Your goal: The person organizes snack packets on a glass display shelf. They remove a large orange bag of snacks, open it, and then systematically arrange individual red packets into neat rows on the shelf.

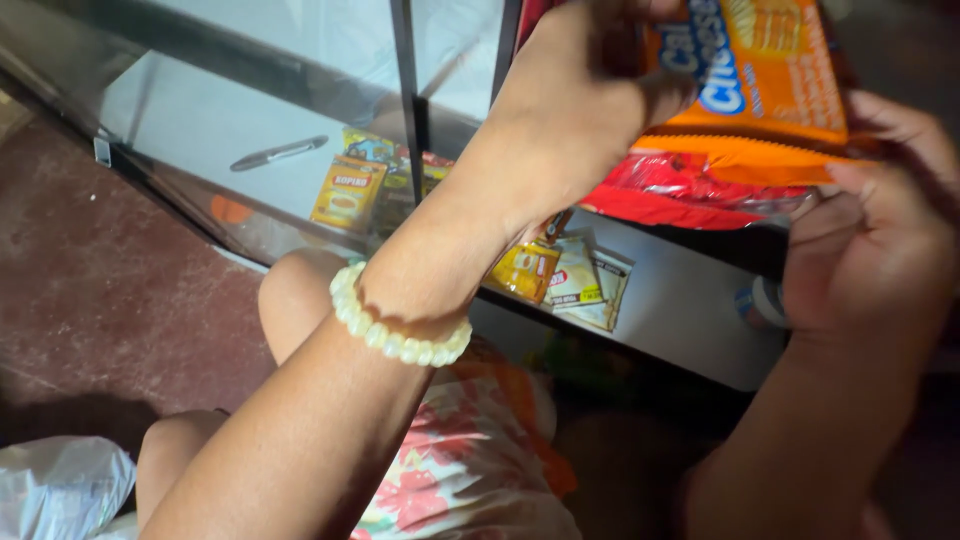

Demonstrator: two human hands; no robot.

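Orange cracker pack [770,70] top cut off

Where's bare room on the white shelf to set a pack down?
Free: the white shelf right of the small sachets, and the far stretch around the pen. Crowded: the sachet cluster behind the glass frame post, and the top right, where both hands hold the orange snack pack.

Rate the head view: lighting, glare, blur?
Head view: lighting uneven, hard and warm on the left hand and orange snack pack; right hand in dimmer shade, lower right nearly black; pale reflections wash the glass case; sachets soft, slight blur.
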